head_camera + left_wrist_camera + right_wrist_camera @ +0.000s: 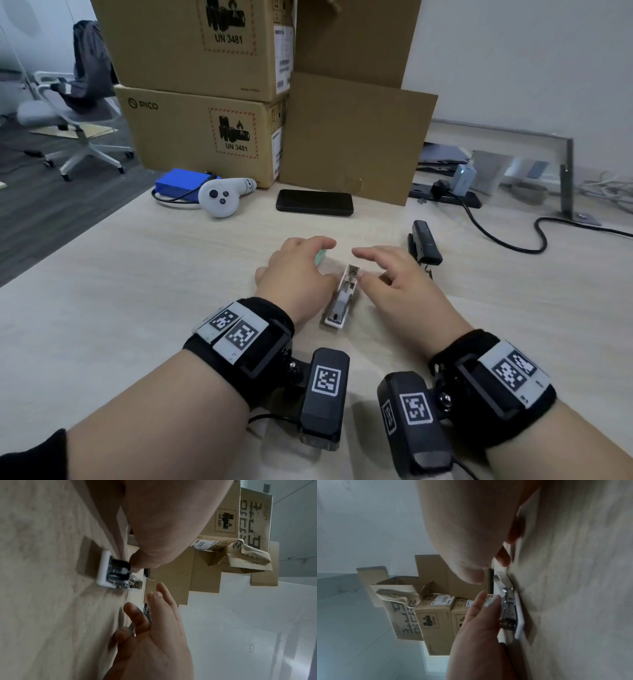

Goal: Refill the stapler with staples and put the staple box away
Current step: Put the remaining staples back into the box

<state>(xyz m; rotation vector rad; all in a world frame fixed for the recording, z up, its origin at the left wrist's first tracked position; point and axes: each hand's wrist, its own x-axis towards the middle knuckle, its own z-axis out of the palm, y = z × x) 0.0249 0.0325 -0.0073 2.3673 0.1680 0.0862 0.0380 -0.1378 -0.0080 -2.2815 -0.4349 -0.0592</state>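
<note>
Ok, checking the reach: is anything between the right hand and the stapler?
Nothing visible. The stapler lies open right beside the right hand; the left hand, holding the box, is on its other side.

A small white stapler (342, 298) lies opened on the pale wooden table (137, 274) between the left hand (298, 263) and right hand (394, 277).
</note>
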